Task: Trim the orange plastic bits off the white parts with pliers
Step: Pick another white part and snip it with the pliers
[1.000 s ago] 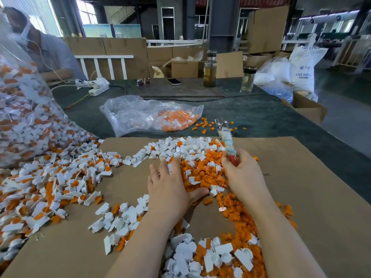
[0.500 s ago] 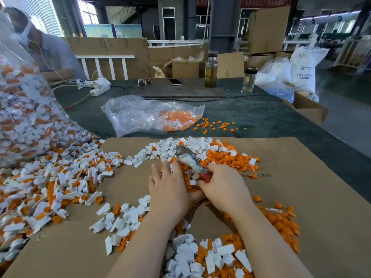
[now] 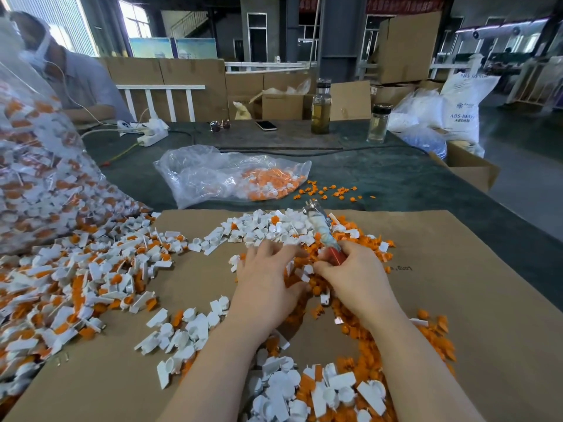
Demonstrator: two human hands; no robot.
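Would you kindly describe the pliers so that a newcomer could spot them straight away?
Start at the brown cardboard sheet covering the near table, then find the person's right hand among the orange bits. The pliers stick up and away from that hand: red handle in its fingers, tape-wrapped shaft, metal tip, the only tool among loose plastic pieces.

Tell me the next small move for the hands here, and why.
Probably pinch one untrimmed white part out of the pile with the left hand and lift it to the pliers. That hand lies spread on the loose pieces holding nothing, while the right hand grips the pliers with the tip pointing away, nothing in it.
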